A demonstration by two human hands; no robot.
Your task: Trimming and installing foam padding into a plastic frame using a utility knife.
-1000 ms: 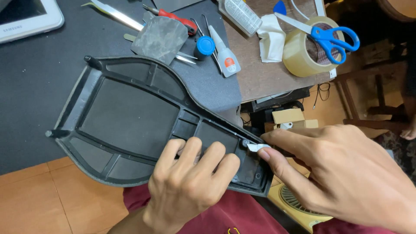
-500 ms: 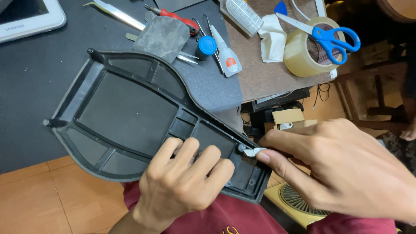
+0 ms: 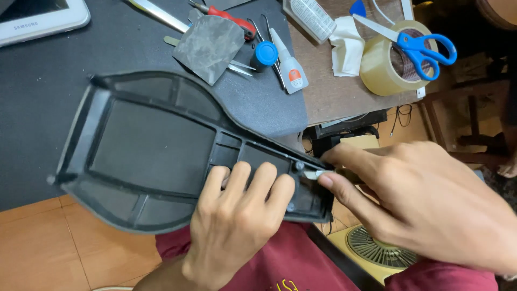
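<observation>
A large black plastic cover (image 3: 145, 145), ribbed on its inner side, lies across my lap and the desk edge. My left hand (image 3: 237, 226) grips its narrow end, fingers curled over the rim into a recess. My right hand (image 3: 425, 205) pinches a small white piece (image 3: 312, 174) against the cover's right end, thumb and forefinger closed on it beside a round screw post (image 3: 299, 166).
On the dark mat (image 3: 64, 59) lie a grey sanding sheet (image 3: 210, 46), a glue bottle (image 3: 288, 67), tweezers and a red-handled tool (image 3: 231, 17). Blue-handled scissors (image 3: 417, 43) rest on a tape roll (image 3: 385, 67). A white tablet (image 3: 37, 19) sits at far left; a small fan (image 3: 379, 250) is below right.
The cover has shifted slightly left and tilted; my left hand slid along its rim. My right hand stays pinched on the white piece at the same spot.
</observation>
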